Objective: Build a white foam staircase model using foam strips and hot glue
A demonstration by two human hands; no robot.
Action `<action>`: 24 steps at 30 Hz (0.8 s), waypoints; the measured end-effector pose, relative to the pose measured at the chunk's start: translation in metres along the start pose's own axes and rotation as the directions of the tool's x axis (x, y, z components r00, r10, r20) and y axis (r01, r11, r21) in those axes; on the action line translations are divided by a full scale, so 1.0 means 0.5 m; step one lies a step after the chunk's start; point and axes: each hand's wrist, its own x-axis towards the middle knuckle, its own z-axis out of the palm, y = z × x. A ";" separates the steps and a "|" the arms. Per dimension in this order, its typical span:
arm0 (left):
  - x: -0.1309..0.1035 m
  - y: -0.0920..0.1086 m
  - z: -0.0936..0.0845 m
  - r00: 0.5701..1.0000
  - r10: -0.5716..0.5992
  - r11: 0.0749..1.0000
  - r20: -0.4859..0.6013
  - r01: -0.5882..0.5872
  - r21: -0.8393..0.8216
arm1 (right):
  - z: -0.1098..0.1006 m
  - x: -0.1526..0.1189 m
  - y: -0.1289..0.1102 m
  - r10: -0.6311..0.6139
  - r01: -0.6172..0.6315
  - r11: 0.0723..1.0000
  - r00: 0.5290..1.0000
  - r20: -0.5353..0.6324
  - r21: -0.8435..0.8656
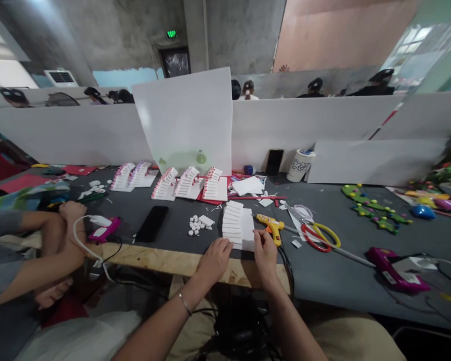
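Note:
A white card piece with a row of overlapping folded strips lies near the table's front edge. My left hand rests at its lower left corner, fingers bent together; whether they pinch the card is hard to see. At its lower right edge my right hand has thumb and fingers closed on the card. Just beyond my right hand lies a yellow glue gun. Small white balls are piled left of the card. Three similar strip pieces with red ends, one of them here, stand further back.
A black phone lies at left, near a person's folded arms. Scissors with red and yellow handles and a magenta power strip are at right. A white board and cup stand behind.

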 end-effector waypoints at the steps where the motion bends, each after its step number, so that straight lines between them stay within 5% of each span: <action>1: 0.000 0.002 -0.002 1.000 -0.006 1.000 0.007 0.006 0.005 | 0.001 -0.001 0.000 -0.008 0.008 1.000 1.000 0.007 0.006; 9: 0.002 0.017 -0.022 0.999 -0.041 0.997 0.026 0.040 0.063 | 0.009 -0.011 -0.001 -0.104 0.106 0.994 0.992 0.078 -0.025; 17: -0.021 0.024 -0.037 0.992 -0.115 0.987 -0.048 0.120 0.108 | -0.009 -0.008 -0.045 -0.185 0.160 0.977 0.966 0.183 0.142; 20: -0.031 0.025 -0.038 0.986 -0.153 0.984 -0.073 0.159 0.086 | -0.060 0.048 -0.073 -0.277 0.275 0.960 0.912 0.302 0.049; 24: -0.036 0.027 -0.042 0.983 -0.158 0.987 -0.094 0.161 0.023 | -0.129 0.197 -0.081 -0.273 0.407 0.837 0.890 0.365 -0.366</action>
